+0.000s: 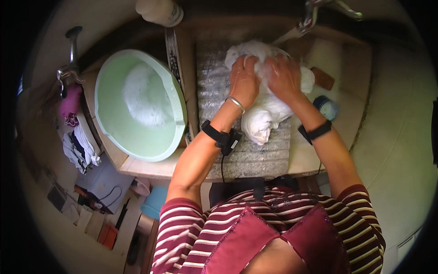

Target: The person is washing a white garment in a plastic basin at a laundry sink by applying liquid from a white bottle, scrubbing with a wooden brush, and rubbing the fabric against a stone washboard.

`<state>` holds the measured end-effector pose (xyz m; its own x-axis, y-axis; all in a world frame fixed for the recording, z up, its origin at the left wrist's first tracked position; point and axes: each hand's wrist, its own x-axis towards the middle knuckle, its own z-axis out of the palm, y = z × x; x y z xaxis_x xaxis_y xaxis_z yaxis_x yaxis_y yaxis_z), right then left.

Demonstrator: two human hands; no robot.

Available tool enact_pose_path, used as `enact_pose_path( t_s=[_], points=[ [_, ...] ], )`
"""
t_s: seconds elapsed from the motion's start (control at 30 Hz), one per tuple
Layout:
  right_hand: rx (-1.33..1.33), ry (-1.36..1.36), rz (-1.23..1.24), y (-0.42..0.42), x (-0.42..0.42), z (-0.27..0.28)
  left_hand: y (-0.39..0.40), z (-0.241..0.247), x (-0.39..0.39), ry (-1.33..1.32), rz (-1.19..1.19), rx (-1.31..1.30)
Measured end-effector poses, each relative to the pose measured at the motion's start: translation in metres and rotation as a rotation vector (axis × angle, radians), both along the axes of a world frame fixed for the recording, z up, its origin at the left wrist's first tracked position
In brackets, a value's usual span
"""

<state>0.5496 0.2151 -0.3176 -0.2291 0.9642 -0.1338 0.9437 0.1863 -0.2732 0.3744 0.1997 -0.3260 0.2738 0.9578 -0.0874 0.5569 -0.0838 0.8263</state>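
Wet white cloth lies bunched on a ridged stone washing slab. My left hand presses into the upper part of the cloth, its fingertips partly hidden in the folds. Close beside it, my right hand also grips the cloth, fingers bent into it. Water runs from the metal tap at the top towards the cloth. Right of the cloth lie a reddish-brown bar and a small round blue container with pale contents.
A pale green plastic basin with foamy water stands left of the sink's divider. A white plastic bottle is at the top. Another tap is on the left wall, near hanging pink cloth and a white and dark cloth.
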Motion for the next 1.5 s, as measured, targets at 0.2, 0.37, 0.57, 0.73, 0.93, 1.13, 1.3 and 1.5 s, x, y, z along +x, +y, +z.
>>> enact_pose_path(
  t_s=[0.2,0.37,0.57,0.73,0.93,1.13,1.3,1.5],
  points=[
    [-0.283,0.288,-0.602,0.071,0.029,-0.057,-0.057,0.088,0.028,0.292,-0.081,-0.134],
    [-0.095,-0.023,0.096,-0.049,-0.02,0.041,-0.101,0.05,0.016,0.139,-0.073,-0.047],
    [-0.124,0.029,-0.253,0.044,0.043,-0.078,-0.1,0.054,0.021,0.14,-0.113,0.035],
    [-0.514,1.192,-1.063,0.037,0.034,-0.025,-0.111,0.059,-0.035,0.138,0.138,-0.074],
    [-0.608,0.503,-0.611,0.011,0.043,0.042,-0.118,0.081,-0.082,0.357,0.249,0.122],
    [-0.011,0.418,-0.109,0.044,0.016,-0.01,-0.066,0.083,0.004,0.48,-0.136,-0.06],
    [0.095,0.34,0.122,-0.019,-0.013,0.03,-0.072,0.055,0.008,0.617,-0.18,-0.167],
    [-0.014,0.07,-0.022,0.03,0.013,-0.025,-0.063,0.054,0.023,0.578,-0.195,-0.191]
  ],
)
